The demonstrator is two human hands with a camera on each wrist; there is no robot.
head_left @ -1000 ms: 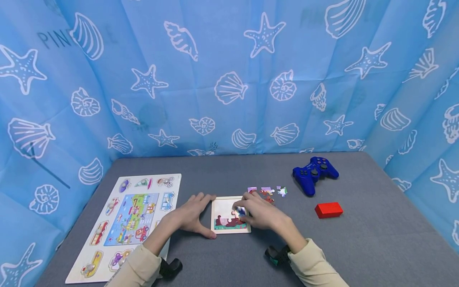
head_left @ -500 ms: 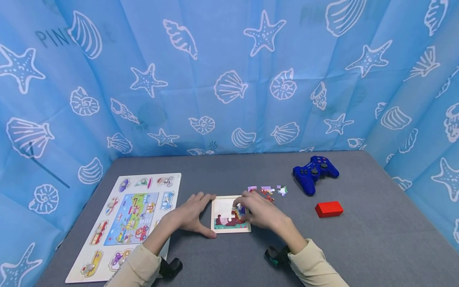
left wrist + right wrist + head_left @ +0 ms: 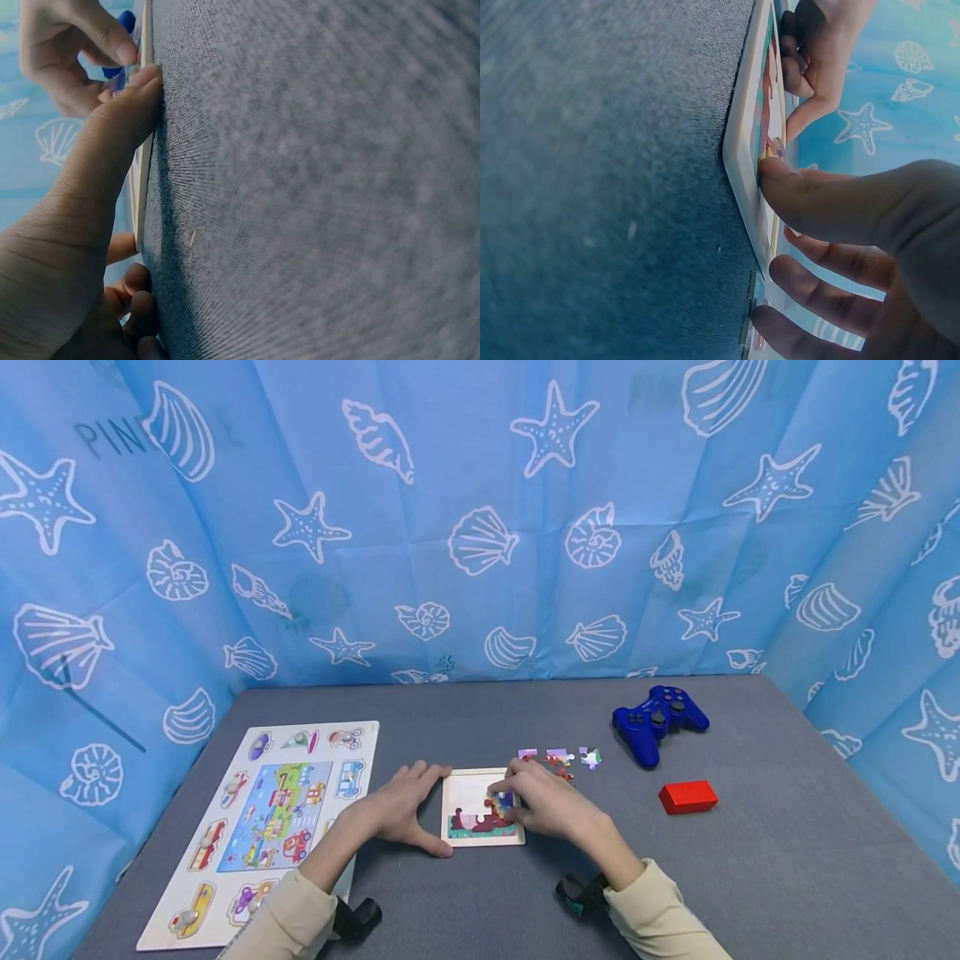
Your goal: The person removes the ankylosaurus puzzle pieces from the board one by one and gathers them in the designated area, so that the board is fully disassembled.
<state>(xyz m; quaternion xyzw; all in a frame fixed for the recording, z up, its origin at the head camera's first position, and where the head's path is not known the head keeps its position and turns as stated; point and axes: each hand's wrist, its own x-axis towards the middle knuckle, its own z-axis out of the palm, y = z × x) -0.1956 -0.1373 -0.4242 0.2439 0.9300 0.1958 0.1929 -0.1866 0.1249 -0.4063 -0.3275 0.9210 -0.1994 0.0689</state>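
A small wooden puzzle tray (image 3: 480, 842) lies flat on the grey table. Assembled jigsaw pieces (image 3: 471, 824) cover its near strip and part of its right side; the upper left shows bare wood. My left hand (image 3: 405, 810) is spread along the tray's left side, thumb at the near corner and index finger at the far one. Inside the tray's right side, my right hand (image 3: 553, 803) pinches a blue-patterned puzzle piece (image 3: 507, 800) between thumb and index finger, partly hidden by them. Several loose puzzle pieces (image 3: 590, 757) lie beyond my right hand, some partly covered by it.
To the left lies a large white knob-puzzle board (image 3: 347, 814), partly under my left forearm. A blue game controller (image 3: 658, 722) and a red block (image 3: 688, 798) stand at the right. A blue shell-print curtain (image 3: 480, 610) hangs behind the table.
Within the tray, my right fingers have shifted slightly, and the piece under them looks lower and flatter among its neighbours. My left hand and the tray have stayed put.
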